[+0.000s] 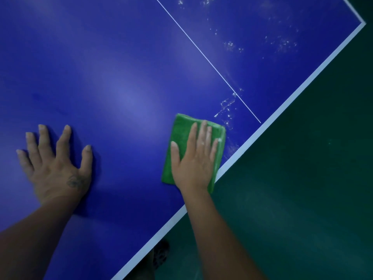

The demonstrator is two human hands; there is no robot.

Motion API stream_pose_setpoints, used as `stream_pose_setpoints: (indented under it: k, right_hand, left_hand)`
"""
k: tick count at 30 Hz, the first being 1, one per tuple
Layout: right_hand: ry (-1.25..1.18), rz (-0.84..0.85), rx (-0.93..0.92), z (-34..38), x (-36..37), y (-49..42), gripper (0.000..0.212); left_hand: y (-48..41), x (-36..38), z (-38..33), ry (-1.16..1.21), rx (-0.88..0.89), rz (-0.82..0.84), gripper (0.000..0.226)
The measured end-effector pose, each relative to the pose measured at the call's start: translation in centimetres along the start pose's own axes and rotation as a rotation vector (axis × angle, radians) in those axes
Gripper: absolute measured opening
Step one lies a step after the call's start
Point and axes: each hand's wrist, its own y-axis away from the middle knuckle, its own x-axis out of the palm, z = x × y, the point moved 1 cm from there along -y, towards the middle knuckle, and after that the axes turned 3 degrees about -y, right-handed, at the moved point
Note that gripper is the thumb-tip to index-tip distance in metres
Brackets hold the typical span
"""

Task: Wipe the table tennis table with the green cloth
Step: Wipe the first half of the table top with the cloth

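Observation:
The blue table tennis table fills most of the view, with a thin white centre line and a white edge band. A folded green cloth lies flat near that edge. My right hand presses down on the cloth with straight fingers. My left hand rests flat on the bare blue surface to the left, fingers spread. White powdery specks lie just beyond the cloth, and more specks are scattered over the far right half.
The table's white edge runs diagonally from lower left to upper right, ending at a corner at the top right. Beyond it lies a dark green floor. A foot shows under the table edge at the bottom.

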Motion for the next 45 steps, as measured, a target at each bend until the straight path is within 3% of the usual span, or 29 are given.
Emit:
stream_pose_setpoints:
  k: [4, 7, 14, 17, 22, 28, 32, 39, 45]
  right_hand:
    - [0.002, 0.011, 0.173, -4.3, -0.5, 2.5, 0.082]
    - [0.052, 0.045, 0.191, -4.3, -0.4, 2.5, 0.082]
    - [0.008, 0.031, -0.142, 1.1, -0.1, -2.9, 0.082]
    - [-0.044, 0.020, -0.158, 3.2, 0.0, -7.6, 0.082]
    - [-0.067, 0.001, -0.069, 0.3, -0.5, -11.1, 0.083]
    - [-0.047, -0.013, 0.143, -9.7, -2.0, -5.5, 0.081]
    - [-0.046, -0.014, 0.259, -8.7, -1.6, -5.0, 0.080]
    - [-0.105, -0.059, -0.075, -2.4, -1.0, -8.3, 0.078]
    - [-0.101, -0.023, -0.038, -8.7, -1.7, -5.8, 0.080]
  left_hand:
    - [0.1, -0.3, 0.0, -0.041, 0.008, 0.010, 0.076]
    - [0.2, -0.1, -0.3, -0.040, 0.040, 0.015, 0.072]
    - [0.4, 0.1, -5.9, 0.025, 0.029, 0.012, 0.068]
    - [-0.7, 0.5, -11.5, 0.091, 0.157, 0.041, 0.065]
    - [-2.1, 1.7, -20.2, 0.127, 0.399, 0.061, 0.057]
    - [-1.6, 2.6, -22.4, 0.024, 0.341, 0.068, 0.065]
    - [-1.7, 2.4, -22.7, 0.035, 0.342, 0.064, 0.066]
    - [-1.6, 2.4, -22.8, 0.076, 0.326, 0.022, 0.065]
    - [-1.7, 2.3, -22.8, 0.068, 0.308, 0.027, 0.065]
